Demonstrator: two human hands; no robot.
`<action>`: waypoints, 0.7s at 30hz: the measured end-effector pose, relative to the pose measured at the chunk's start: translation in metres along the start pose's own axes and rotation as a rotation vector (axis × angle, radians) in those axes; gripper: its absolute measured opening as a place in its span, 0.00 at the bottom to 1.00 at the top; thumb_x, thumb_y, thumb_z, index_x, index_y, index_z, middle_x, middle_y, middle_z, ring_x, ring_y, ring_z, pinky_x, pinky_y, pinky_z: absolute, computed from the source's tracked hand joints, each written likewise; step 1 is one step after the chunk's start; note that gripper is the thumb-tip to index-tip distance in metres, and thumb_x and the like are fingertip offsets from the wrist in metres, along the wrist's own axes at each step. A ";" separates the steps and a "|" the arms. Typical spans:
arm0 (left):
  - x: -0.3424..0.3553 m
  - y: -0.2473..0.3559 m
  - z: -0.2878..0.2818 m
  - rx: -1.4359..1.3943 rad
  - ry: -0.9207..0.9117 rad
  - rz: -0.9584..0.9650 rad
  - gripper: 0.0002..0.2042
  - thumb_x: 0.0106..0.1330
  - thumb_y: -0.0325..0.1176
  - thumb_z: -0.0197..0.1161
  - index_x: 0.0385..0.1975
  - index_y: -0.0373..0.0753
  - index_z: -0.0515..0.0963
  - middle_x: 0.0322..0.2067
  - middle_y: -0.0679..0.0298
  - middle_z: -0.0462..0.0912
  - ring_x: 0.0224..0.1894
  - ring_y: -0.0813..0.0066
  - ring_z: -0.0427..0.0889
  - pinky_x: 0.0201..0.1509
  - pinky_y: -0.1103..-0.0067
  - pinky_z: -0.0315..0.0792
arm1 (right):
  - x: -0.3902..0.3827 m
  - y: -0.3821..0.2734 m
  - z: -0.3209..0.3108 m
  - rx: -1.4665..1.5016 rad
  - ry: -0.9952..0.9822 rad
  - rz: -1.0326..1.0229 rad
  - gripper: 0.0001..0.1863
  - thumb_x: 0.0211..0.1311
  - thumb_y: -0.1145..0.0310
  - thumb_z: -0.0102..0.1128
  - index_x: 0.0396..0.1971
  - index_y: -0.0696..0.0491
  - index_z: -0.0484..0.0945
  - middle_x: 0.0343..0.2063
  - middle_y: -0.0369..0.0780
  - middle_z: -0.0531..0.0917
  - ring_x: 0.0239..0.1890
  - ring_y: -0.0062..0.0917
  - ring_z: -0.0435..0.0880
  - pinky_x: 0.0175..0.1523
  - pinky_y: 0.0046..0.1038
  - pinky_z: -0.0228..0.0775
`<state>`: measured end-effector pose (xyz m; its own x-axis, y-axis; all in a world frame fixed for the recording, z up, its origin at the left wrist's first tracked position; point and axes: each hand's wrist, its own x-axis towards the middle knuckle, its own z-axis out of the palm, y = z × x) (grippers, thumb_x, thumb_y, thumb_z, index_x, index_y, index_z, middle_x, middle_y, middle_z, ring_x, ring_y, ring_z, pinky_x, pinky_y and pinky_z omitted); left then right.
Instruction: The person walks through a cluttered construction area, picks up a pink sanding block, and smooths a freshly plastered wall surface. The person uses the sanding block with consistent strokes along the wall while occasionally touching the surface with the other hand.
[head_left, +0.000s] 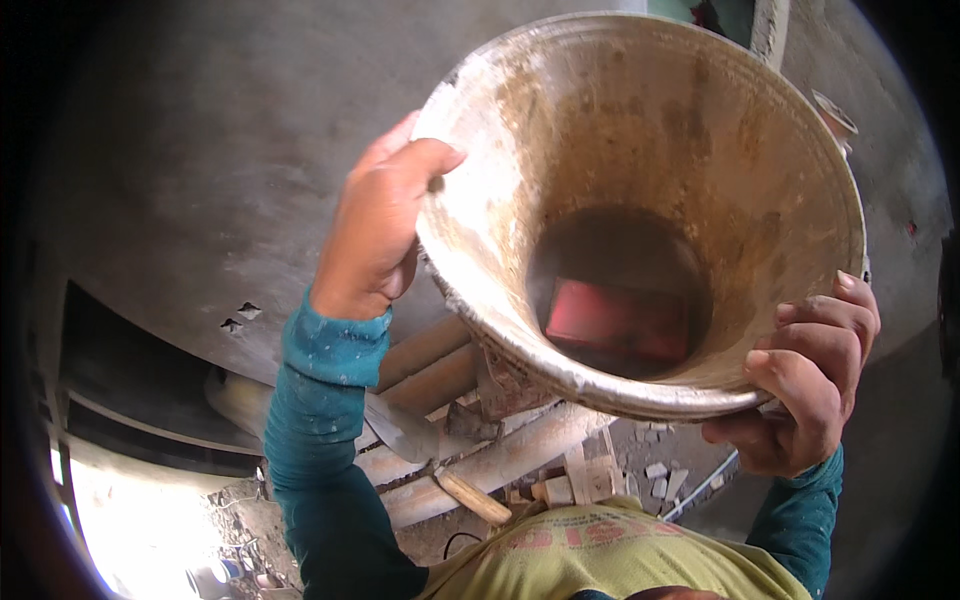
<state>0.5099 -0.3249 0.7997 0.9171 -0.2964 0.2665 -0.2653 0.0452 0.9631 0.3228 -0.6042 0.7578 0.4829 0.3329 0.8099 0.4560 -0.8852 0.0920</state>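
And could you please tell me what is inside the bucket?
The bucket has brown stains inside and a red patch at its bottom. Whether that's an object or reflection is unclear; anything beneath is hidden.

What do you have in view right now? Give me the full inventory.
Bucket: one, off-white with brown stains, upper centre, between the hands
Red patch: one, red, at the bucket's bottom; object or reflection unclear
Round poles: several, tan and brown, below the bucket
Wooden-handled tool, apparently a trowel: one, tan handle, by the poles
Rubble: many pieces, pale grey, lower right of centre
Plaster-like surface: grey, upper left
Shirt: one, yellow-green, bottom centre
Sleeves: two, teal, on both forearms
Left hand: one, bare, gripping the rim's left
Right hand: one, bare, gripping the rim's lower right
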 end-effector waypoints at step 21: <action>-0.039 -0.014 -0.020 0.005 0.027 0.260 0.13 0.65 0.27 0.57 0.45 0.27 0.79 0.37 0.55 0.86 0.39 0.70 0.82 0.46 0.74 0.77 | 0.154 0.039 0.049 0.096 -0.996 -0.111 0.24 0.67 0.51 0.72 0.51 0.55 0.85 0.41 0.46 0.90 0.47 0.42 0.89 0.56 0.45 0.80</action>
<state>0.4839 -0.2945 0.7769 0.8253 -0.2497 0.5064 -0.4949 0.1118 0.8617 0.4513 -0.5716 0.8576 0.8189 0.5710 -0.0579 0.5737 -0.8173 0.0547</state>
